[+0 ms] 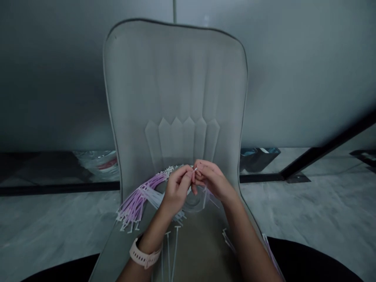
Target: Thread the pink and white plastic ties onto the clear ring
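Over the chair seat, my left hand (178,186) and my right hand (214,180) meet with fingers pinched together. Between the fingertips shows a small white piece (195,169), mostly hidden by the fingers. Beneath the hands is a clear round container (194,204), partly covered by them. To the left of my left hand fans a bundle of purple strips (138,201) with white T-shaped ends. Pale whitish strips (154,197) cross over that bundle and run behind my left wrist. Below my right hand, a few more purple and white strips (210,196) show beside the container.
The padded grey chair (176,86) has a tall backrest. Loose white strips (175,250) lie at the seat's front, more strips (228,241) by my right forearm. Behind are a grey panel (293,70), a clear plastic bag (101,164) and a dark bag (258,158).
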The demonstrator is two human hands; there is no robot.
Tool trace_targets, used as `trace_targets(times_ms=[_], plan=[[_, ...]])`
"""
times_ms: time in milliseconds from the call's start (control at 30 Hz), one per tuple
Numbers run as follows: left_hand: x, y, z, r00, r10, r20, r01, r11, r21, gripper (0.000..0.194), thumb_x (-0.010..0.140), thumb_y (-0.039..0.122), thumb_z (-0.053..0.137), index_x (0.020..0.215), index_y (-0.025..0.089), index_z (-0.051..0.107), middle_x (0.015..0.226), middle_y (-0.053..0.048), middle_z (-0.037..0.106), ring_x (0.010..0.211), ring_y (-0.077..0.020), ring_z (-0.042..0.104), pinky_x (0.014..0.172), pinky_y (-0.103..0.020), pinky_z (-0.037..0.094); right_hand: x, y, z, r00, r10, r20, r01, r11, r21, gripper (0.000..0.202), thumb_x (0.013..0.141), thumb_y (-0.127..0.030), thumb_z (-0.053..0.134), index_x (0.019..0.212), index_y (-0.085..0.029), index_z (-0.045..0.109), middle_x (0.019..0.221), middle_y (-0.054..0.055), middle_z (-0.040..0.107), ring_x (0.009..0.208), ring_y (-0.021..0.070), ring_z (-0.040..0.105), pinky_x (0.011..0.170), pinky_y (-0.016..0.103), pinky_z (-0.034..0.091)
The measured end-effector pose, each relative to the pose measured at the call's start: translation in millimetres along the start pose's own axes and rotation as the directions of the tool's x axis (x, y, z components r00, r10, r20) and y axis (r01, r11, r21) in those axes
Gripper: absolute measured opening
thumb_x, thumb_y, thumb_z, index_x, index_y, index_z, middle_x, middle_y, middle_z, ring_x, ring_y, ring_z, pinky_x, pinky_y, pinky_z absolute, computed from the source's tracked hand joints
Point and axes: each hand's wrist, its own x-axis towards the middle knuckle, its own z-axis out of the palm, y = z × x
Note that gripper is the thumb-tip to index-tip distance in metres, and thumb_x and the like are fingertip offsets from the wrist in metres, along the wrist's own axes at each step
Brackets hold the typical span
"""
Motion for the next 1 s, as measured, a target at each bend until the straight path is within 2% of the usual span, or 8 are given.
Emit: trace_targets(times_ms=[100,233,467,667,1000], plan=[[0.5,2.7,-2.4,1.0,-0.003,0.01,0.003,1.0,0.03,0.031,0.091,0.034,0.046,0.064,0.02,0.047,0.053,0.006,0.041,0.043,-0.0084,0.044,0.041,-0.019,0.04,0.1,1.3,2.1,0.999,-0.034,0.002,0.034,0.999,0.002,0.033,0.087,-0.041,0.062,0.067,-0.019,0.048,0.06,-0.006,0.035,0.049,0.0095,0.033,0.045,0.022,0.044],[0.3,5.6,-2.4,1.0,-0.019,-0.001,0.019,0.995,0.097,0.032,0.092,0.035,0.044,0.064,0.02,0.046,0.053,0.006,0.044,0.043,-0.0083,0.044,0.041,-0.018,0.04,0.5,2.6,3.8,0.998,-0.062,-0.006,0.062,0.998,-0.026,0.035,0.087,-0.041,0.062,0.065,-0.019,0.046,0.059,-0.007,0.033,0.049,0.0091,0.031,0.044,0.021,0.04],[0.9,9.1,-0.1,0.999,0.018,-0.028,-0.013,0.987,0.16,0.028,0.092,0.03,0.043,0.068,0.02,0.052,0.051,0.006,0.051,0.042,-0.009,0.049,0.043,-0.019,0.042,3.4,9.3,7.0,0.988,-0.091,-0.123,0.093,0.996,0.012,0.036,0.083,-0.042,0.065,0.064,-0.019,0.045,0.058,-0.007,0.032,0.049,0.0082,0.026,0.038,0.017,0.029],[0.4,5.5,2.5,0.998,0.028,-0.048,-0.023,0.994,0.104,0.028,0.09,0.024,0.043,0.063,0.02,0.047,0.05,0.007,0.048,0.039,-0.0078,0.047,0.04,-0.018,0.039,1.7,10.2,7.3,0.993,-0.076,-0.087,0.082,0.995,0.064,0.032,0.086,-0.038,0.063,0.065,-0.02,0.046,0.059,-0.007,0.031,0.046,0.0083,0.028,0.034,0.018,0.038],[-0.1,5.8,6.3,0.996,0.0,-0.086,0.007,0.997,0.073,0.03,0.089,0.03,0.045,0.06,0.02,0.044,0.047,0.007,0.042,0.037,-0.0075,0.041,0.036,-0.017,0.033,0.4,8.1,8.4,0.994,-0.087,-0.073,0.09,0.995,0.049,0.033,0.087,-0.038,0.061,0.065,-0.02,0.045,0.056,-0.008,0.029,0.043,0.0072,0.027,0.033,0.017,0.043]])
